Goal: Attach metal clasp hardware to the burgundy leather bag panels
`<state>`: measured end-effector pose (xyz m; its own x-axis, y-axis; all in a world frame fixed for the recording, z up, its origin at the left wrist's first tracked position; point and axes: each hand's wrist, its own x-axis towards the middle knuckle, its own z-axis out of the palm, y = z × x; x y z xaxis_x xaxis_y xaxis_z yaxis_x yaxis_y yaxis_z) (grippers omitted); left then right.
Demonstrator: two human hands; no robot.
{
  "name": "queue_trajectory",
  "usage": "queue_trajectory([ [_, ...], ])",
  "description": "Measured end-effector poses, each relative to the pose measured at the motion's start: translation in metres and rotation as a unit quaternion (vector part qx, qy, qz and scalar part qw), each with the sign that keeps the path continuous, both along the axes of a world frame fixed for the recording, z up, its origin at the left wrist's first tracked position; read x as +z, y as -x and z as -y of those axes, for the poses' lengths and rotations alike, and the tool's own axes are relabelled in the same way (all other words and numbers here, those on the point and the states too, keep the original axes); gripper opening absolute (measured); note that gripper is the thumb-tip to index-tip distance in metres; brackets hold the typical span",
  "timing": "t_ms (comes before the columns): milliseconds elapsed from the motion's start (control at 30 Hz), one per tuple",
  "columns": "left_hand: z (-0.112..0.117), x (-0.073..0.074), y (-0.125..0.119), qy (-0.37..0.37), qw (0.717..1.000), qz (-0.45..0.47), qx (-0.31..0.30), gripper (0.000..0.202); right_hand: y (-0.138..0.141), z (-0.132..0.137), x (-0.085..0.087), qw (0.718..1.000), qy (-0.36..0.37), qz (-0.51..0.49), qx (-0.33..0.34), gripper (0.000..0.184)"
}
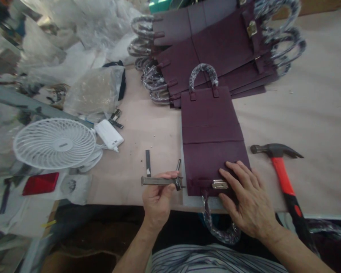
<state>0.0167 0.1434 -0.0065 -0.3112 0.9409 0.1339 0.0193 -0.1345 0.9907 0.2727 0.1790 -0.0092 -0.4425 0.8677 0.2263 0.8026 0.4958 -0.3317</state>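
Here at the counter's (324, 113) near edge lies the maroon panel (210, 117), lengthwise, one wrapped handle (203, 68) arching toward the far edge, the other (224, 239) hanging over the near edge. And the right hand (247, 197) is down flat on the panel's near right corner, fingers a little apart, thumb spread wide, right beside the metal clasp (220, 184)! Over on the left, the left hand (157, 201) has its fingers clamped on a metal tool (159, 181), tip pointing at the panel's near left corner. A dark strip (147, 163) lies just beyond that hand. Out to the right, the hammer (282, 174), head on the counter, grip reaching across the near edge. Behind, toward the far edge, a fanned stack (204, 53) of maroon panels; a white fan (57, 144) sits far left.
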Motion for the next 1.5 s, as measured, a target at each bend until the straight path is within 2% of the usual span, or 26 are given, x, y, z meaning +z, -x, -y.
queue_trajectory([
  [200, -0.005, -0.001, -0.017, -0.007, 0.997, 0.025, -0.070, 0.016, 0.000, 0.000, 0.001, 1.000, 0.002, 0.003, 0.000, 0.050],
  [467, -0.015, 0.000, -0.019, -0.011, 0.997, 0.008, -0.076, 0.011, 0.000, 0.001, 0.000, 1.000, -0.001, -0.001, -0.002, 0.051],
  [833, -0.017, -0.007, -0.018, -0.019, 0.995, 0.019, -0.101, 0.012, -0.001, 0.001, 0.000, 1.000, -0.008, -0.003, -0.001, 0.050],
  [1500, -0.021, -0.008, -0.019, -0.037, 0.993, 0.033, -0.111, 0.010, -0.001, 0.002, -0.001, 1.000, -0.012, -0.001, -0.002, 0.051],
])
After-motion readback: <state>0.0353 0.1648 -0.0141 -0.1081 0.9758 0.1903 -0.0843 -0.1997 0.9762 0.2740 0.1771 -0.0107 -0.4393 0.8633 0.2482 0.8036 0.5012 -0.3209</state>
